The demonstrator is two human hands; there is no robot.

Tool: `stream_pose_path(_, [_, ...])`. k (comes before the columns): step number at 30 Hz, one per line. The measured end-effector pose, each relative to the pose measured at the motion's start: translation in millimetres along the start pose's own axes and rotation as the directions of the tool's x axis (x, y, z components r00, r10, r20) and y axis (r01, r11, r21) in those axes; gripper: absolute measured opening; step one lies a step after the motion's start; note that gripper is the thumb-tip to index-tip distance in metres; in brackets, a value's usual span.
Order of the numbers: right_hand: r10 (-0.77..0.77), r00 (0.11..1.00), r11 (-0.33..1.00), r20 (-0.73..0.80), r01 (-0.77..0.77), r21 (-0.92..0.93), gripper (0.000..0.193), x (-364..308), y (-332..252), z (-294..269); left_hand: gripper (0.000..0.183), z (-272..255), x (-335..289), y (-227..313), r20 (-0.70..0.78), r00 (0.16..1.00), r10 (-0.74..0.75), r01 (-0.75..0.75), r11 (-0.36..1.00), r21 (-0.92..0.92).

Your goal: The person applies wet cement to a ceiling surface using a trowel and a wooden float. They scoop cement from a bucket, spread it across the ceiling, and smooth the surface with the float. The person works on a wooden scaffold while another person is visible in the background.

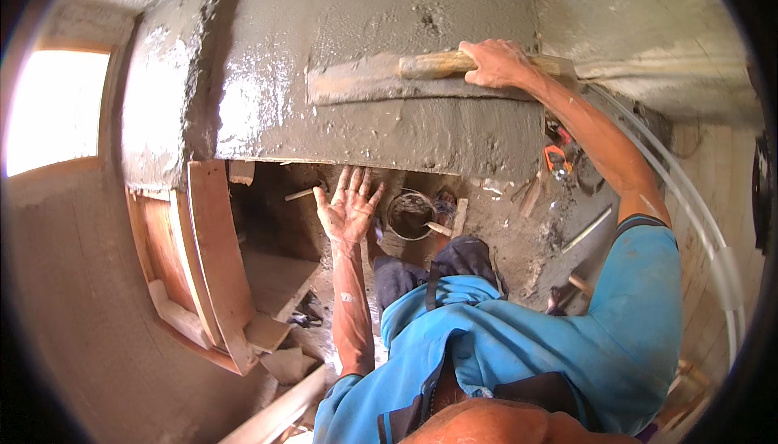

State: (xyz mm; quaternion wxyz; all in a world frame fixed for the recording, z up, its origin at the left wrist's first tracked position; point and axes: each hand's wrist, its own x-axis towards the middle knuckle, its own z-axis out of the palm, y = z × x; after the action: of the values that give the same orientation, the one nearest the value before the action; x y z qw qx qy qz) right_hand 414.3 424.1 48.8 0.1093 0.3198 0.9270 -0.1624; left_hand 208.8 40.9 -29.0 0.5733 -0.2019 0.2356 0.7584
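Right hand point(496, 63): fingers and thumb wrapped around the far right part of a wooden handle point(438, 65), so it's got a proper grip.
Float point(348, 86): long flat smoothing tool under that handle, lying on the wet cement, with most of its blade sticking out to the left of the right hand.
Left hand point(350, 211): empty, palm up, fingers spread, right by the front edge of the slab. Honestly can't tell if the fingertips touch it.
Wet cement point(478, 132): grey, shiny slab beyond the left hand and under the right one, kinda rough toward the front edge.
Bucket point(409, 237): round one, down low just to the right of the left hand.
Stick point(300, 194): small pale thing just left of the left thumb.
Boards point(220, 249): wooden pieces standing well off to the left of the left hand.
Orange tool point(557, 162): nearer the body than the right hand and a bit to its right.
Tubes point(724, 272): pale pair running down, out to the right of the right forearm.
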Motion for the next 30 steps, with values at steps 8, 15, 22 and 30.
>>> stream_pose_path(8, [0.185, 0.977, 0.975, 0.103, -0.195, 0.105, 0.043, -78, -78, 28, 0.085, -26, 11, 28, 0.169, 0.961, -0.221, 0.233, 0.971, -0.053])
stream_pose_path(15, [0.412, 0.891, 0.879, -0.190, -0.334, 0.340, 0.073, -161, -125, 51, 0.082, -31, 17, 51, 0.163, 0.907, -0.389, 0.397, 0.917, -0.019])
stream_pose_path(22, [0.855, 0.503, 0.348, -0.128, -0.373, 0.860, 0.076, -198, -124, 30, 0.080, -42, 32, 126, 0.067, 0.956, -0.284, 0.287, 0.957, -0.031])
stream_pose_path(30, [0.920, 0.381, 0.228, -0.091, -0.333, 0.915, 0.056, -164, -39, 99, 0.080, -17, 19, 169, 0.066, 0.962, -0.266, 0.262, 0.963, 0.062])
